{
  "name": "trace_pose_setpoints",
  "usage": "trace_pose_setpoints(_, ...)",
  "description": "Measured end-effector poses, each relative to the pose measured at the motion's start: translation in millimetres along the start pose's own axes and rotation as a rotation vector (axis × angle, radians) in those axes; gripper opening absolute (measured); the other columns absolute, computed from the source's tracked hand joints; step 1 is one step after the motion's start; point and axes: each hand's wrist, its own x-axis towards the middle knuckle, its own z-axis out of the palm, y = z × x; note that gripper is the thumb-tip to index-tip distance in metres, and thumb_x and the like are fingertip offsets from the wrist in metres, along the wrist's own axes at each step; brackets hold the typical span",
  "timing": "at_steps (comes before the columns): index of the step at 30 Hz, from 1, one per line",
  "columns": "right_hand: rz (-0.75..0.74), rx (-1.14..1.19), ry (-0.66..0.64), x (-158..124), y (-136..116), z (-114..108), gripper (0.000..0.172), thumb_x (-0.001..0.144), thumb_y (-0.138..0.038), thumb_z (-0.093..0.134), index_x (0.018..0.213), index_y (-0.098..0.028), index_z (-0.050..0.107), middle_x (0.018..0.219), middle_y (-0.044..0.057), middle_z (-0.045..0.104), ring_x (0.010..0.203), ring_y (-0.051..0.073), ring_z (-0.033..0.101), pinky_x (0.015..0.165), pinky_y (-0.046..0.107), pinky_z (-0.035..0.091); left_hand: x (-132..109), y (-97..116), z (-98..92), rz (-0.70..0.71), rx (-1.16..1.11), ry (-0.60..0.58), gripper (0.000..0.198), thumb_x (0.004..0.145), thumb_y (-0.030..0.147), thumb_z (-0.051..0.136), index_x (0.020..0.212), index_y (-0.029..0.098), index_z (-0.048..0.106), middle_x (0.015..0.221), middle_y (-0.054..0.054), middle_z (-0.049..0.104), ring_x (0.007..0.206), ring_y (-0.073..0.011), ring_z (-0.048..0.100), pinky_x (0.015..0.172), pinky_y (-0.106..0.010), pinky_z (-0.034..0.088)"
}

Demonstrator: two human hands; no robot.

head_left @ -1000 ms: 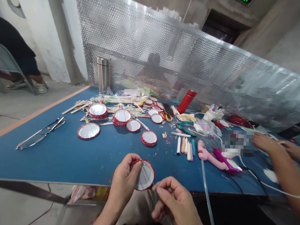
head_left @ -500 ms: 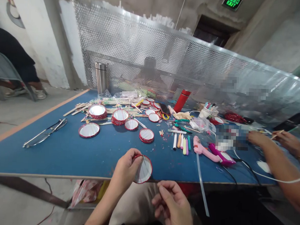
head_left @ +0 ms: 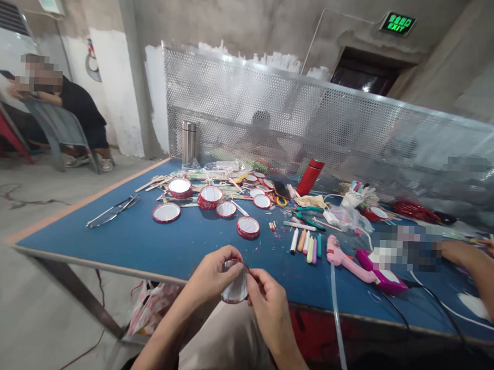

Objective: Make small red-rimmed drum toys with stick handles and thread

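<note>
A round, red-rimmed disc with a pale, shiny face (head_left: 235,288) is held just in front of the table's near edge. My left hand (head_left: 216,273) pinches its upper left rim between thumb and fingers. On the disc's right rim, the thumb and fingers of my right hand (head_left: 266,297) are closed. Beyond my hands stands a short stack of similar discs (head_left: 248,227). Another flat disc (head_left: 166,213) lies farther left, and taller red-rimmed stacks (head_left: 210,196) are behind.
Glasses (head_left: 112,211) lie at the left. Several crayon-like sticks (head_left: 310,250), a pink glue gun (head_left: 346,259) and green-handled pliers (head_left: 309,216) are at the right. A red bottle (head_left: 310,177) and steel flask (head_left: 189,143) stand behind. A co-worker's arm (head_left: 473,260) reaches in from the right.
My right hand has risen to the disc and now grips its right rim. My left hand still holds it. The view has shifted, showing more of the room at the left.
</note>
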Motion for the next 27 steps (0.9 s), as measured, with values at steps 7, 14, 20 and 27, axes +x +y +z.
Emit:
trace_pose_setpoints(7, 0.133, 0.301, 0.035, 0, 2, -4, 0.036, 0.078, -0.052, 0.058, 0.079, -0.016, 0.058, 0.049, -0.007, 0.046, 0.036, 0.005, 0.031, 0.035, 0.017, 0.023, -5, -2, -6.2, 0.034, -0.423, -0.065, 0.037, 0.077, 0.044, 0.064, 0.102, 0.019, 0.052, 0.094, -0.004, 0.063, 0.085, -0.0173, 0.059, 0.072, -0.026, 0.046)
trace_pose_setpoints(14, 0.153, 0.46, 0.085, 0, 3, -3, 0.04, 0.074, -0.053, 0.063, 0.077, -0.015, 0.056, 0.047, -0.007, 0.048, 0.034, 0.002, 0.032, 0.035, 0.014, 0.022, -7, 2, -5.1, -0.004, -0.396, 0.003, 0.034, 0.078, 0.046, 0.064, 0.092, 0.017, 0.057, 0.078, 0.001, 0.058, 0.072, -0.0129, 0.053, 0.065, -0.023, 0.043)
trace_pose_setpoints(20, 0.165, 0.5, 0.08, -2, 10, -1, 0.04, 0.072, -0.054, 0.067, 0.079, -0.016, 0.057, 0.05, -0.006, 0.051, 0.034, 0.003, 0.035, 0.035, 0.015, 0.026, -7, 4, -0.9, 0.006, -0.319, 0.069, 0.029, 0.078, 0.041, 0.062, 0.094, 0.018, 0.057, 0.085, -0.002, 0.063, 0.079, -0.016, 0.058, 0.07, -0.025, 0.047)
trace_pose_setpoints(27, 0.129, 0.493, 0.065, -4, 20, 0, 0.039, 0.074, -0.052, 0.067, 0.085, -0.016, 0.059, 0.055, -0.005, 0.055, 0.037, 0.004, 0.043, 0.037, 0.015, 0.031, -7, -6, 15.6, 0.071, -0.039, 0.228, 0.018, 0.082, 0.029, 0.055, 0.097, 0.019, 0.057, 0.077, 0.002, 0.059, 0.069, -0.0129, 0.056, 0.059, -0.02, 0.046)
